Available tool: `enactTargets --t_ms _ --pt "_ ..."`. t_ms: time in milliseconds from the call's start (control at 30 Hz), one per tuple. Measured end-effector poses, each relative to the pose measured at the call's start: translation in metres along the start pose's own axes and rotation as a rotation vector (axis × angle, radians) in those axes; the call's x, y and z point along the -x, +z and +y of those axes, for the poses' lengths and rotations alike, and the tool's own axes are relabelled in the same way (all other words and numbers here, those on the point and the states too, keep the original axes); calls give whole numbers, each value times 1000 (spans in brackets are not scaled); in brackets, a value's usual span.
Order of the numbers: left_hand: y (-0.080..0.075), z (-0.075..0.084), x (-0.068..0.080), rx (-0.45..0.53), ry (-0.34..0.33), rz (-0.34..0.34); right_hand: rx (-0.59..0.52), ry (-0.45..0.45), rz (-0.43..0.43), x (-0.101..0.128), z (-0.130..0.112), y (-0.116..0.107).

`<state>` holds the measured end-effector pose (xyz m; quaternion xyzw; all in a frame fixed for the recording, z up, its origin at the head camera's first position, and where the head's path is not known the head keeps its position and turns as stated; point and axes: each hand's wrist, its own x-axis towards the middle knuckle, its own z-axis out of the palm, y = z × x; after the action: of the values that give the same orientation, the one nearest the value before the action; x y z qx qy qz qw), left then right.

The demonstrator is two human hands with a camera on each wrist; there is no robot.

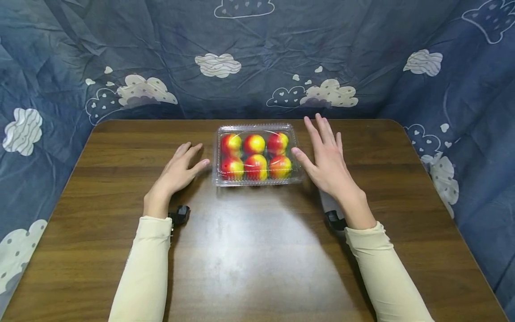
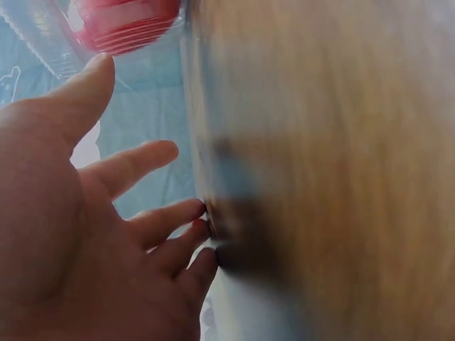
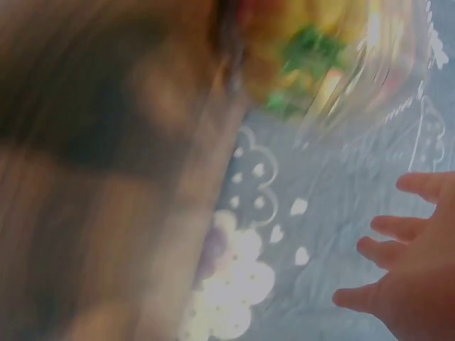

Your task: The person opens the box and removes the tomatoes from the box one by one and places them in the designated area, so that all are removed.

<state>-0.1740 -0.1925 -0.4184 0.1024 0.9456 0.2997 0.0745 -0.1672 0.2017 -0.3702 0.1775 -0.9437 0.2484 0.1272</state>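
Note:
A clear plastic clamshell box sits lid down near the table's far edge, with several red-and-yellow fruits in two rows inside. To its left is my left hand, fingers loosely spread, thumb pointing at the box with a small gap. In the left wrist view that hand's lower fingertips meet the tabletop, and a red fruit shows through the plastic. My right hand hovers at the box's right side, its fingers extended and its thumb close to the box edge; contact is unclear. Green bits appear through the plastic in the right wrist view.
The brown wooden table fills the area under both arms. A blue cloth with clouds hangs behind and at both sides. Dark wrist devices are worn below the hands.

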Motion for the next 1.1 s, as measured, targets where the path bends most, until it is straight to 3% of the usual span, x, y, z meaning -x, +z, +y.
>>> enactTargets --t_ms 367,600,800,967,1100 --pt "7 -6 -2 195 45 99 76 -166 -61 -16 -47 17" --pt "18 -11 3 370 57 207 121 -218 -81 -14 -50 32" --pt "22 -3 13 587 89 314 125 -248 -98 -10 -50 45" --pt "21 16 22 742 135 316 154 -266 -82 -9 -49 46" --pt "26 18 21 838 145 280 172 -279 -93 -9 -48 43"
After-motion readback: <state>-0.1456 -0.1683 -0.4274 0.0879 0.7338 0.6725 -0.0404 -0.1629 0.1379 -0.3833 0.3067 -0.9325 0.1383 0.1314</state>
